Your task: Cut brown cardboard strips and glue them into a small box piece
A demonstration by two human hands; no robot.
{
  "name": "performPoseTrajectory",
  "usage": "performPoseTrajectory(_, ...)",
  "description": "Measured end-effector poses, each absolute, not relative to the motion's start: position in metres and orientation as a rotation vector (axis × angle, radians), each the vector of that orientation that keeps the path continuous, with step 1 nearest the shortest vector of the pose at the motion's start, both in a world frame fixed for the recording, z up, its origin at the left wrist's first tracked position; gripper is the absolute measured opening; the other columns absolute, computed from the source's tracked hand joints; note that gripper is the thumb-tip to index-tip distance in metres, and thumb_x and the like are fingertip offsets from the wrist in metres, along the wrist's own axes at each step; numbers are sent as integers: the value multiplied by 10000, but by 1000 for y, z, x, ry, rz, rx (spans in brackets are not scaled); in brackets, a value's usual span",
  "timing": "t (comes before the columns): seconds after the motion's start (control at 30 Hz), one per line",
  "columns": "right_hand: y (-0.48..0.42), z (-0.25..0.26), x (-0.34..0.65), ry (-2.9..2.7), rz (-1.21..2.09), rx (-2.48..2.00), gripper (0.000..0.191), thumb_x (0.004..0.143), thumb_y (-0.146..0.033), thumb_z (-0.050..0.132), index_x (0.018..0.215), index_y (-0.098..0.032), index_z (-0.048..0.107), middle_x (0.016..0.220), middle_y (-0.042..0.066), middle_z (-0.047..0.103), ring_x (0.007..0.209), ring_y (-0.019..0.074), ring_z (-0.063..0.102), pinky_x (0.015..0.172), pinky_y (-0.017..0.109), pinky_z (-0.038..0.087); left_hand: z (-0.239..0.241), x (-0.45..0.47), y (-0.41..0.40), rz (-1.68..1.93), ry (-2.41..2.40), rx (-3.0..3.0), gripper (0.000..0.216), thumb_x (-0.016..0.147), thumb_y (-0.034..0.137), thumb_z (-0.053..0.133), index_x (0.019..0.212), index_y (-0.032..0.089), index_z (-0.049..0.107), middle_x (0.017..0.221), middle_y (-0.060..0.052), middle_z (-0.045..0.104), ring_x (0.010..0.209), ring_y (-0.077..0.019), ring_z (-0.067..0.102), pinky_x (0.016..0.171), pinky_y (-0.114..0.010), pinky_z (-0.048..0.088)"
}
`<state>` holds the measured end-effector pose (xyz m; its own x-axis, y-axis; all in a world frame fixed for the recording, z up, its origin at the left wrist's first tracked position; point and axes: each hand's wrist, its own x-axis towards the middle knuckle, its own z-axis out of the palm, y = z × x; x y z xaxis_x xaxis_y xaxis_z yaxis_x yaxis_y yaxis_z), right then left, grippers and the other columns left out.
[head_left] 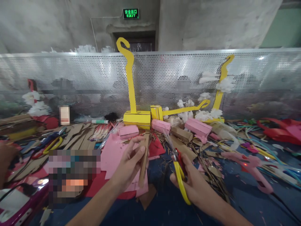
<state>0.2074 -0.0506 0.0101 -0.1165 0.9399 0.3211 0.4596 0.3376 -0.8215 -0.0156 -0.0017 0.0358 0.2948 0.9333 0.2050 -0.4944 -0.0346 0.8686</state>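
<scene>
My left hand [130,161] grips a narrow brown cardboard strip [143,169] between thumb and fingers, held near upright over pink sheets [110,155]. In my right hand [194,183] are scissors [180,179] with yellow and red handles, their blades pointing up and away. The scissors and the strip are apart. Just beyond my hands lie small pink boxes [128,131] and a brown cardboard box [181,134]. Behind them stands a yellow box [136,118] with a tall yellow hooked strip [130,78] rising from it.
A pink glue gun [251,168] with a lit red light lies at right, near cardboard offcuts [215,179]. Yellow-handled scissors [53,145] rest at left. Another person's hand [8,160] shows at the left edge. A perforated metal panel [94,78] closes off the back.
</scene>
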Motion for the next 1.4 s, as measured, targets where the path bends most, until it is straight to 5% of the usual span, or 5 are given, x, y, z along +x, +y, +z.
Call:
performPoseTrajectory(0.13,-46,9,209,-1664,757,-1219,593,846,-530,636,1284,-188,430,1231,145,597,1109,266,589,997,387,502,39,-18,0,1140,437,938,143,882,245,667,1013,188,678,787,-26,678,590,-112,626,594,-234,519)
performPoseTrajectory(0.33,-45,6,208,-1617,878,-1217,586,854,-549,631,1286,-183,482,1058,85,638,948,226,632,874,343,546,37,-17,-1,1136,474,866,277,784,159,778,1056,157,723,913,-54,723,795,-129,679,761,-245,562)
performPoseTrajectory(0.63,-53,21,205,-1799,847,-1294,230,794,-338,704,921,-187,586,829,1,608,731,165,559,652,264,484,35,-12,0,1326,520,1079,227,844,378,753,921,181,672,711,17,592,670,-105,566,654,-245,513)
performPoseTrajectory(0.97,-56,29,202,-1844,754,-1386,220,749,-276,727,873,-197,563,776,-29,569,689,149,515,606,249,423,37,-13,-2,1215,516,1071,272,873,389,713,1052,236,574,785,18,656,653,-144,690,605,-283,585)
performPoseTrajectory(1.4,-59,31,201,-1921,657,-1407,257,732,-300,759,888,-206,577,798,-13,608,690,163,517,604,265,414,33,-15,2,1255,487,1202,153,810,283,787,893,170,727,787,-19,692,710,-113,621,692,-227,518)
